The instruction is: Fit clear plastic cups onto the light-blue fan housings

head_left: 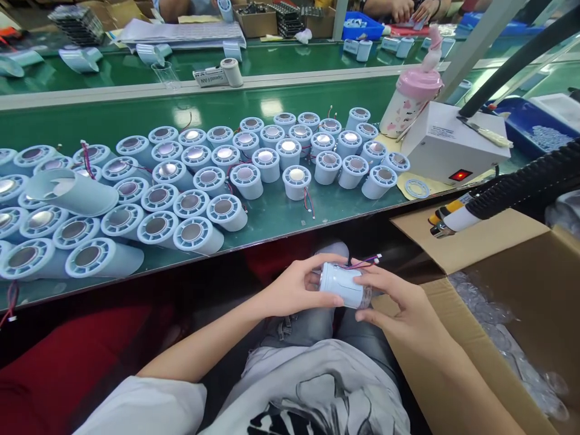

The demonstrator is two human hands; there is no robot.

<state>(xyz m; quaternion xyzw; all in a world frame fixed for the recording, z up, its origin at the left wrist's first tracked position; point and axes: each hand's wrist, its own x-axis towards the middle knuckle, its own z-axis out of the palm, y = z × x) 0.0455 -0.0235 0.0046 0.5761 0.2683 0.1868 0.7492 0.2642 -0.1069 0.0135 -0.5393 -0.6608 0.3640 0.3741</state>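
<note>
Above my lap, both hands grip one light-blue cylindrical housing [342, 284], tilted on its side, with red, blue and dark wires [362, 263] ending in small white plugs at its top. My left hand [301, 287] wraps the left end, thumb along the lower side. My right hand [394, 296] has its fingers on the right end, where a clear plastic piece [367, 296] shows at the rim. On the green bench in front stand many similar blue housings [296, 181], several with wires hanging out. A larger open blue shell [75, 192] lies across those at the left.
At the right are a white box with a lit red switch [455, 145], a pink-lidded bottle [410, 99], a hanging screwdriver [453, 222] and a cardboard box [498, 235] holding clear plastic parts [502, 338]. A conveyor [122, 75] runs behind; another person's hands [412, 11] work beyond.
</note>
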